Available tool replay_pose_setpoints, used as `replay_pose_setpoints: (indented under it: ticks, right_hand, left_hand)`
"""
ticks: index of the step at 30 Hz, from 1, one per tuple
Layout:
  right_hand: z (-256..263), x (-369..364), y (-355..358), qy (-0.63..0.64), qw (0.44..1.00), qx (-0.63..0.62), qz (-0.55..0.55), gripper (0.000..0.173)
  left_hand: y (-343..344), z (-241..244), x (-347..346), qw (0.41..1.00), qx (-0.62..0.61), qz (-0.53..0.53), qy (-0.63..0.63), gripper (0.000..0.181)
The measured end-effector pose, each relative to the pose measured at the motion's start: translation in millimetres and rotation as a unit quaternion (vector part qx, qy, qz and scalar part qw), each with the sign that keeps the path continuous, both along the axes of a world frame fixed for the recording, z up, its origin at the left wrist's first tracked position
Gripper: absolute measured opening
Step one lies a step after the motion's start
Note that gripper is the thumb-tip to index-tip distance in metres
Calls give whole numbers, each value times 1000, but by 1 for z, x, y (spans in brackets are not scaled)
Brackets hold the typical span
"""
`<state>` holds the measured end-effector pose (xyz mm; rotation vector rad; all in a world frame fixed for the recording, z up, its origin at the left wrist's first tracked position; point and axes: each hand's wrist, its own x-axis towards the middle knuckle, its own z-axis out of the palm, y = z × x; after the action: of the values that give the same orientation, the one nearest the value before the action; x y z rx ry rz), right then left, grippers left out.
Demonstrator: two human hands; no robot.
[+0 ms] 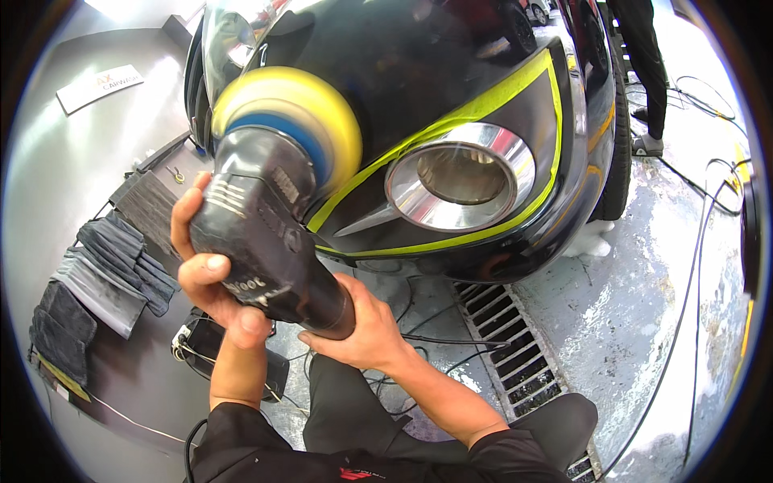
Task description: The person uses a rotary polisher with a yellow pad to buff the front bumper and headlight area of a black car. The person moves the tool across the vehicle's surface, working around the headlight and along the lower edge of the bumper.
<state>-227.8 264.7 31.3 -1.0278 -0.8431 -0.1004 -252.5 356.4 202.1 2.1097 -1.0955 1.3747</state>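
Both hands hold a black electric car polisher (pixel 259 223) at the left of the car's front corner. Its round yellow foam pad (pixel 296 115), on a blue backing plate, looks blurred as if spinning and overlaps the black bumper (pixel 392 66); whether they touch I cannot tell. My left hand (pixel 211 265) cups the side of the tool's head. My right hand (pixel 362 326) wraps the rear of its body. Yellow-green masking tape (pixel 447 118) borders the dark panel around the round chrome-ringed fog lamp (pixel 462 175).
Cloths (pixel 102 271) hang on a rail at the left wall. A black box (pixel 275 368) with cables stands below them. A metal floor grate (pixel 513 344) runs under the bumper. Cables (pixel 694 259) lie on the right floor. Another person's leg (pixel 652 78) is at upper right.
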Motion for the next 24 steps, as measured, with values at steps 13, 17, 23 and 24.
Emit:
replay_pose_setpoints:
  ticks: [13, 17, 23, 24]
  right_hand:
    - [8, 15, -71, 34, 993, 84, 81, 87]
    - [11, 22, -81, 37, 991, 97, 86, 87]
    - [-29, 47, -83, 101, 970, 181, 128, 87]
    - [-44, 42, -69, 174, 947, 213, 165, 87]
  left_hand:
    - [-99, 22, 21, 992, 91, 91, -13, 39]
    - [-121, 37, 24, 981, 151, 120, 11, 38]
    - [-182, 46, 67, 992, 124, 13, -26, 39]
    - [-188, 42, 71, 993, 115, 9, -13, 38]
